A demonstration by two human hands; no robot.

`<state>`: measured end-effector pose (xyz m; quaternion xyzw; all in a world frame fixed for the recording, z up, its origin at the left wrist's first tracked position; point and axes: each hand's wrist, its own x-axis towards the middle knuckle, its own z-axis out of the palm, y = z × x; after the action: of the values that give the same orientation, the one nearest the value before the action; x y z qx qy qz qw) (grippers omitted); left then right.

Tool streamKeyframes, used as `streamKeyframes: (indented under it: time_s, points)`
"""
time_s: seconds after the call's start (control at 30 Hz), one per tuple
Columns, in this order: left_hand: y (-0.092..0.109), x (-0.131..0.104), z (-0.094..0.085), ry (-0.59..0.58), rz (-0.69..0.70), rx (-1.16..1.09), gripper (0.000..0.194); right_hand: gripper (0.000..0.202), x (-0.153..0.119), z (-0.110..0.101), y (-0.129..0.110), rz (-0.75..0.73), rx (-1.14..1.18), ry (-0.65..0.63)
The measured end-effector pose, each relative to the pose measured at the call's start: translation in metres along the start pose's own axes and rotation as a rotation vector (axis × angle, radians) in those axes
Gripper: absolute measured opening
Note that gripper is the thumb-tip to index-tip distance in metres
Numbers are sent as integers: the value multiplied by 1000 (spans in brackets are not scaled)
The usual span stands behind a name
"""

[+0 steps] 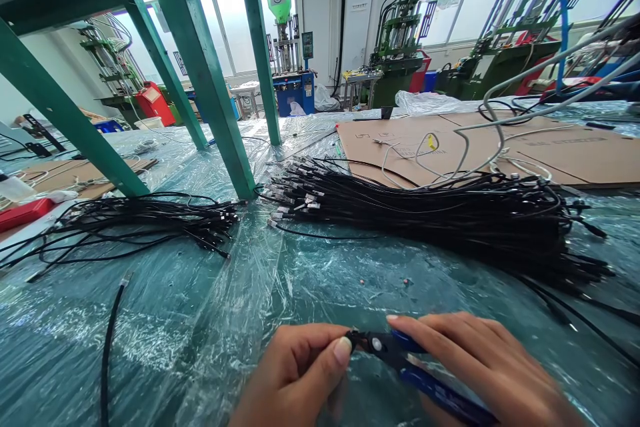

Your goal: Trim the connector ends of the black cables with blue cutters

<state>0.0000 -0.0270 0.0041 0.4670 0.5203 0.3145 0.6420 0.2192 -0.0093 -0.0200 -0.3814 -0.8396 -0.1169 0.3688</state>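
My left hand (305, 367), low in the middle, is closed, with thumb and forefinger pinching a small black cable end (354, 340). Most of that piece is hidden by the fingers. My right hand (475, 360) is wrapped round the blue handles of a pair of cutting pliers (400, 353). The jaws of the pliers meet the black piece at my left fingertips; whether they are fully closed on it I cannot make out. At the lower left lies a single black cable (111, 340) with a metal plug pointing up.
A large bundle of black cables (425, 213) lies beyond my hands, a smaller one (150, 220) to the left. Green metal posts (210, 73) rise from the plastic-covered table (200, 333). Flat cardboard (550, 147) with loose white cables (465, 147) is behind. Machines stand in the background.
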Motion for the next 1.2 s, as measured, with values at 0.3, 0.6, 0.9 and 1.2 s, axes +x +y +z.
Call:
streamKeyframes:
  time_s: [0.3, 0.6, 0.9, 1.2]
  points:
    - [4, 3, 2, -20, 67, 29, 41, 24, 4, -4, -4, 36, 58, -62]
    - [9, 1, 2, -59, 58, 57, 40, 25, -1, -6, -6, 97, 60, -70]
    - [11, -1, 1, -81, 85, 92, 40, 26, -3, -5, -7, 77, 38, -118]
    - [11, -1, 1, -85, 68, 85, 40, 25, -2, -5, -6, 56, 27, -129]
